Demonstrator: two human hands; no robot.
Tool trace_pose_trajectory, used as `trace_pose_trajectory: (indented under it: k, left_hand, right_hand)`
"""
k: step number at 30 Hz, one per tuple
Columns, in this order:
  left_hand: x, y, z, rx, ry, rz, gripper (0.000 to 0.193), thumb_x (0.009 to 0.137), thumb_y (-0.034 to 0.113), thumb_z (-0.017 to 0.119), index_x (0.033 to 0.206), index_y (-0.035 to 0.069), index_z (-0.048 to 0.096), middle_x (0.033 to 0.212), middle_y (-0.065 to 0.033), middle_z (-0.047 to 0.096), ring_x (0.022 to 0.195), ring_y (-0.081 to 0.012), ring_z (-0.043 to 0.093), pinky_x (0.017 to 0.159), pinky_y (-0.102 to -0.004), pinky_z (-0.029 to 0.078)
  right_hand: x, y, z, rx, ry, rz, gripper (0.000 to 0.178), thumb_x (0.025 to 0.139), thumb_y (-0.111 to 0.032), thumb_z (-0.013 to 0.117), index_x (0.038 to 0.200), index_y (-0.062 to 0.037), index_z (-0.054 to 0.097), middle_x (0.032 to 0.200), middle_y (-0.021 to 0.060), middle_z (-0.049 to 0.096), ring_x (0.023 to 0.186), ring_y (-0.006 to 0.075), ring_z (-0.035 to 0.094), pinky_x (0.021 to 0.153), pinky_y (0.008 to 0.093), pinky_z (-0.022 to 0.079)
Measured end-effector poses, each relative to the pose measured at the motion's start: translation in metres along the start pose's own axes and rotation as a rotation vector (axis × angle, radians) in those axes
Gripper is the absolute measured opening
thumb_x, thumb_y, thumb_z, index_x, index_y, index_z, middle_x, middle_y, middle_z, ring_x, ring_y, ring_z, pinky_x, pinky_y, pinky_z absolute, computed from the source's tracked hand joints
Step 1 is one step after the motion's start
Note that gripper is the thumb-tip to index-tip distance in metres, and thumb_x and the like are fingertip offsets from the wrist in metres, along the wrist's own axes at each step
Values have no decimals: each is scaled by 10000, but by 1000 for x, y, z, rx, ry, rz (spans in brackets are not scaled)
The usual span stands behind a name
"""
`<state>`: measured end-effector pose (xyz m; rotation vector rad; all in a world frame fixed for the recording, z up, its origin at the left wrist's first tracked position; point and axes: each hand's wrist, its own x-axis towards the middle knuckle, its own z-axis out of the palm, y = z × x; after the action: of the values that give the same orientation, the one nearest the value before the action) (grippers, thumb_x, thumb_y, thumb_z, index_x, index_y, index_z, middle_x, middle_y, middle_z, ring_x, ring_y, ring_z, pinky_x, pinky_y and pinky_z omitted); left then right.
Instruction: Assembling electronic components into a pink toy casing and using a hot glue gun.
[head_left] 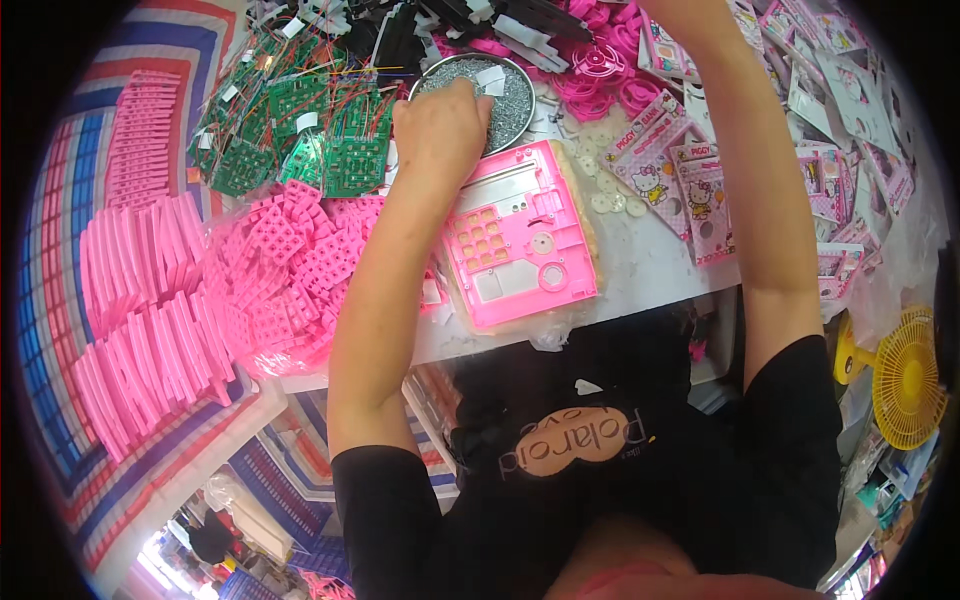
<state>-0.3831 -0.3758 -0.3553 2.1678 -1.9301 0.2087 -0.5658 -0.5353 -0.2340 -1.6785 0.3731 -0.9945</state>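
Observation:
My left hand [441, 122] is curled over the left side of a round metal tray [531, 112] full of small silver screws [508, 118]. Its back and knuckles show; the fingertips and anything they hold are hidden. Just below the tray lies a pink plastic casing [520, 238], inner side up, with a grid of key holes and round openings, on a pale padded base [583, 215]. My right forearm [765, 190] reaches up past the casing's right, and the hand itself is cut off by the top edge, near pink ring-shaped parts [600, 62].
Green circuit boards with wires [355, 165] are heaped at the far left. Nearer are pink keypads [290, 250] and rows of pink panels [155, 350]. Printed cards [712, 195] and translucent discs [608, 190] lie right. Black parts [460, 20] sit at the back. A yellow fan [908, 378] stands right.

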Motion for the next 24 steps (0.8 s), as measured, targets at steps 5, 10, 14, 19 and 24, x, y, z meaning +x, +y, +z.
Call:
trace_pose_trajectory:
  k: [5, 10, 14, 19, 24]
  left_hand:
    - [-47, 23, -82, -638, -151, -43, 341, 922, 246, 704, 692, 31, 574, 685, -85, 627, 626, -291, 609, 559, -374, 421]
    - [-120, 53, -88, -750, -98, 168, 184, 790, 131, 822, 829, 83, 648, 786, -49, 654, 716, -246, 606, 763, -391, 433]
    - [-144, 64, -71, -641, 108, 168, 175, 806, 146, 799, 910, 133, 659, 826, 2, 663, 752, -202, 618, 972, -447, 362]
    - [-147, 65, -70, -734, 216, 157, 176, 803, 119, 790, 945, 135, 687, 828, 6, 674, 727, -190, 607, 988, -436, 363]
    - [-143, 62, -70, -816, 164, 107, 152, 784, 125, 799, 883, 136, 684, 775, -2, 645, 713, -190, 604, 989, -444, 372]
  right_hand:
    - [-27, -65, 11, 131, -305, 115, 351, 879, -60, 724, 1193, -5, 579, 911, 84, 695, 802, 140, 673, 701, 272, 546]
    - [-103, -51, 56, 348, -171, 14, 481, 904, -133, 703, 1299, 8, 469, 757, 55, 602, 652, 163, 584, 605, 289, 476]
    - [-151, -54, 75, 570, -129, 197, 360, 850, -63, 743, 1165, 7, 581, 810, 44, 608, 661, 90, 560, 591, 255, 433]
    - [-157, -56, 90, 469, -184, 12, 459, 916, -136, 696, 1291, -53, 446, 595, 23, 515, 487, 121, 490, 485, 277, 413]
    - [-155, -51, 94, 445, -219, 25, 450, 921, -140, 697, 1275, -52, 433, 606, 27, 512, 502, 120, 491, 498, 284, 418]
